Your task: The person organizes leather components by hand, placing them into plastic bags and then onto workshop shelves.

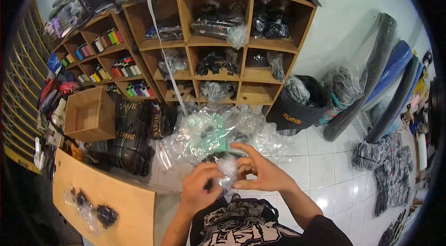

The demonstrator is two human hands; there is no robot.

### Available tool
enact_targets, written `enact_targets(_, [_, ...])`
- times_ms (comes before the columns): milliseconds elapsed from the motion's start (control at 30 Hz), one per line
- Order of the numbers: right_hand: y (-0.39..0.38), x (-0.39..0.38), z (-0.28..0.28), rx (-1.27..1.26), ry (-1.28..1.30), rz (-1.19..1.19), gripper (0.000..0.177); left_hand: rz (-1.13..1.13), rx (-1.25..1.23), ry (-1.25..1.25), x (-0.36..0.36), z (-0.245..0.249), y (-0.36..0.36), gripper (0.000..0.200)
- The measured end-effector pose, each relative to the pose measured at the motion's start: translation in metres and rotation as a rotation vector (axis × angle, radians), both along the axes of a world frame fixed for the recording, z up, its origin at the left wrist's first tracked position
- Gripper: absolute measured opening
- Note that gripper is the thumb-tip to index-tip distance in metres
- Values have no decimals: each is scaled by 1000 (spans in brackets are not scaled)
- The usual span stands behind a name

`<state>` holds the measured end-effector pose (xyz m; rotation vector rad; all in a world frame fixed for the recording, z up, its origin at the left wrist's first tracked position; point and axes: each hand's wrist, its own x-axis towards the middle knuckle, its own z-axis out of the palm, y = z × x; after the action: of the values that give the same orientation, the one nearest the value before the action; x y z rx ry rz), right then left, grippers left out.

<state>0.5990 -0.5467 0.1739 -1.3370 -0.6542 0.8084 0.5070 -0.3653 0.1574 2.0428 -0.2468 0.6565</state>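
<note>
A crumpled clear plastic bag (227, 168) is between my two hands in front of my body, slightly blurred. My left hand (200, 189) has its fingers curled around the bag's left side, and something dark shows beneath them. On the other side, my right hand (265, 170) has its index finger and thumb spread wide, fingertips right at the bag's edge. Just beyond my hands, a heap of clear plastic bags (193, 136) with a green piece (218, 129) among them lies on the floor.
At left stands a wooden table (132, 209) bearing small bags of black parts (106, 216). A cubby shelf (246, 46) lines the wall ahead, thread spools beside it. An open box (88, 115) sits left; a black bin (297, 113), wrapped rolls (367, 78) and black bundles (392, 167) are right.
</note>
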Motion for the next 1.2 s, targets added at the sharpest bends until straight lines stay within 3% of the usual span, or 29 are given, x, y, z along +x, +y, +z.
enact_targets(33, [6, 12, -5, 5, 5, 4, 56, -117, 17, 8, 5, 3, 10, 29])
enact_targets(67, [17, 17, -7, 3, 0, 0, 56, -121, 15, 3, 13, 6, 20, 29])
enact_targets(133, [41, 30, -9, -160, -67, -132, 33, -99, -22, 21, 35, 14, 44, 29])
enact_targets(167, [55, 34, 4, -256, -368, -231, 18, -157, -83, 58, 45, 11, 57, 30])
enact_targets(200, [70, 38, 3, -252, -375, -245, 18, -169, -77, 49, 52, 11, 66, 30])
enact_targets(267, [97, 42, 3, -46, -978, -467, 19, -460, -711, 251, 67, 12, 79, 40])
enact_targets(400, [120, 57, 27, -53, -986, -424, 24, -431, -667, 506, 86, 14, 108, 54])
enact_targets(467, [127, 62, 24, -64, -943, -449, 29, -463, -689, 666, 100, 12, 120, 49])
enact_targets(533, [135, 69, 32, -17, -916, -426, 31, -499, -61, 182, 124, -1, 131, 40])
enact_targets(567, [142, 72, 38, 6, -969, -431, 33, -441, -180, 295, 122, 4, 130, 34])
enact_targets(667, [159, 79, 35, 82, -1034, -422, 32, -538, -367, 228, 136, -22, 131, 33])
enact_targets(733, [162, 88, 33, 99, -998, -398, 32, -468, -325, 273, 137, -26, 130, 32])
enact_targets(800, [162, 96, 35, 182, -911, -343, 32, -481, -516, 237, 140, -14, 123, 32])
enact_targets(833, [163, 104, 26, 200, -930, -367, 34, -432, -310, 140, 149, -21, 124, 30])
enact_targets(967, [154, 134, 38, 101, -985, -356, 31, -397, -271, 273, 159, -30, 119, 26])
enact_targets(1067, [135, 168, 33, -11, -864, -350, 34, -365, -413, 508, 186, -17, 111, 20])
enact_targets(1133, [119, 184, 36, -169, -705, -308, 55, -296, -555, 517, 214, -19, 107, 17])
enact_targets(1167, [104, 201, 20, -273, -823, -253, 84, -393, -554, 460, 235, -7, 104, 24])
enact_targets(1200, [89, 212, 3, -276, -820, -268, 84, -406, -548, 465, 253, -8, 101, 24])
